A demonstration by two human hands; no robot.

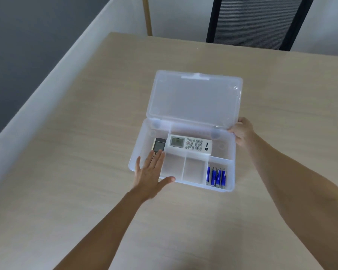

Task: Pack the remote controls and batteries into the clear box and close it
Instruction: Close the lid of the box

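The clear box (230,152) lies open on the table, its lid (195,100) tilted back. A white remote (189,144) lies across the long back compartment. A smaller beige remote (158,145) with a dark screen sits in the left compartment. Several blue batteries (217,176) lie in the front right compartment. My left hand (150,176) hovers flat, fingers spread, over the box's front left corner, fingertips at the small remote's near end. My right hand (242,131) grips the box's right back corner near the lid hinge.
The box rests on a light wooden table (86,133). A black mesh chair (256,22) stands behind the table's far edge. A white partition ledge (37,98) runs along the left side. Two middle front compartments (183,168) hold nothing.
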